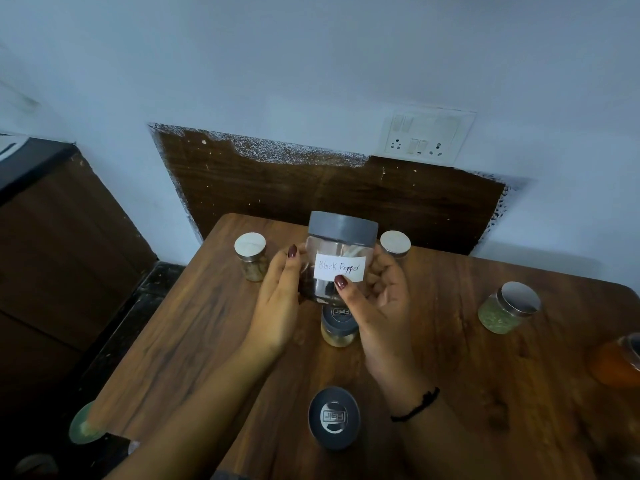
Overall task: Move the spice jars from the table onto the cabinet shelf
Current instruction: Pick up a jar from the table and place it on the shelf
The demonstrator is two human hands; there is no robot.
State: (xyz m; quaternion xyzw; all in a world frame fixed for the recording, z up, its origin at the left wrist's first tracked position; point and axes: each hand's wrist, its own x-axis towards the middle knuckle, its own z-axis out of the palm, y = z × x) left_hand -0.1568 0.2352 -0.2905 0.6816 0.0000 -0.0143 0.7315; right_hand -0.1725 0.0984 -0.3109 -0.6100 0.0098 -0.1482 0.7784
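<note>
Jar: we hold the clear grey-lidded plastic jar [341,247] above the brown wooden counter [450,375].
Left grip: left hand [277,306] clasps its side.
Right grip: right hand [381,303] curls round it.

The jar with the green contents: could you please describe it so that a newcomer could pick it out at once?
On the wooden table, look to the right of the labelled Black Pepper jar at the centre. The green jar stands alone there, short and clear with a silver lid. Its pale green contents set it apart from the orange jar at the right edge.
</note>
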